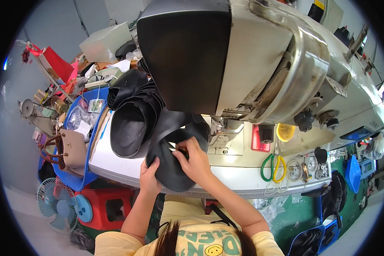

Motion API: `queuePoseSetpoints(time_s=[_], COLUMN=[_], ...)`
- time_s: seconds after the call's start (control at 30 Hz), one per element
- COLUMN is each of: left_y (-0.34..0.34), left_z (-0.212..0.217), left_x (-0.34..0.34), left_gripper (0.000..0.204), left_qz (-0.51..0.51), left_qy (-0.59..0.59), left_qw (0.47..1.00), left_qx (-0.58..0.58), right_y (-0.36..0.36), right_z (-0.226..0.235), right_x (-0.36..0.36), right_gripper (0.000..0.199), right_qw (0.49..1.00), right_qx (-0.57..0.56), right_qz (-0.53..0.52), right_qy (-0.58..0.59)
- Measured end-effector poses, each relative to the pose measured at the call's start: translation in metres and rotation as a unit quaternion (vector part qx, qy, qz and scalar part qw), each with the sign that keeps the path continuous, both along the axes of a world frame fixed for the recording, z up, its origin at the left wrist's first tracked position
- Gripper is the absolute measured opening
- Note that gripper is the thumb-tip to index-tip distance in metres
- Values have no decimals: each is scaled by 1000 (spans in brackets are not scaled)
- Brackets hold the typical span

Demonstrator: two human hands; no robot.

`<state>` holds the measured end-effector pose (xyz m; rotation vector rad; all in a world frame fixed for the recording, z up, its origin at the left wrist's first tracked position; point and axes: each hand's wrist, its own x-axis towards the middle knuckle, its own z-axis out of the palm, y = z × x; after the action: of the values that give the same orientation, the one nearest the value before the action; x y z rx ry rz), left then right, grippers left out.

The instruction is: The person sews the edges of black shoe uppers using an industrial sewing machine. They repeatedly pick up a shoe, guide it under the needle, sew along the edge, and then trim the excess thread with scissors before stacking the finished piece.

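Note:
A black leather shoe upper (171,171) lies at the front edge of the white sewing table, its curved end toward me. My left hand (149,177) grips its left edge, with the thumb on top. My right hand (195,158) pinches the leather near the opening in the middle, fingers bent inward. A small pale, shiny sliver shows by the right fingertips; I cannot tell what it is. Just left of the held piece, several similar black uppers (130,128) lie nested in a stack. The sewing machine (264,55) looms above and beyond my hands.
Scissors (274,168) with green and yellow handles lie on the right of the table, near a yellow dish (285,132) and a red flat case (260,138). To the left are a blue bin (74,181) with a beige handbag (74,147), a fan (59,205) and a red stool (109,205).

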<state>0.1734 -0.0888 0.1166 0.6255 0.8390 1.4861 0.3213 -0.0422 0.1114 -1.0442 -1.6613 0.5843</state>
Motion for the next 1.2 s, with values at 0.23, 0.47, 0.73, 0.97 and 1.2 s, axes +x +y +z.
queuePoseSetpoints(time_s=[0.23, 0.47, 0.73, 0.97, 1.2], left_y=[2, 29, 49, 130, 233], left_z=[2, -4, -45, -57, -46], left_x=[-2, -65, -271, -253, -271], left_gripper=[29, 23, 29, 21, 31], left_qz=[-7, 130, 11, 57, 233], left_qy=[0, 108, 317, 450, 564], left_qw=[1000, 985, 947, 890, 764], left_qx=[1, -28, -58, 33, 210], right_y=[4, -20, -43, -36, -39], right_z=[13, -7, -67, -76, -72], right_x=[-1, 35, 70, 63, 65], right_gripper=[22, 18, 24, 26, 29], right_qw=[998, 999, 980, 982, 982], right_qx=[39, -28, -59, -5, 19], right_qz=[-3, 25, -16, -23, -40], right_qy=[-55, -7, -189, -187, -182])
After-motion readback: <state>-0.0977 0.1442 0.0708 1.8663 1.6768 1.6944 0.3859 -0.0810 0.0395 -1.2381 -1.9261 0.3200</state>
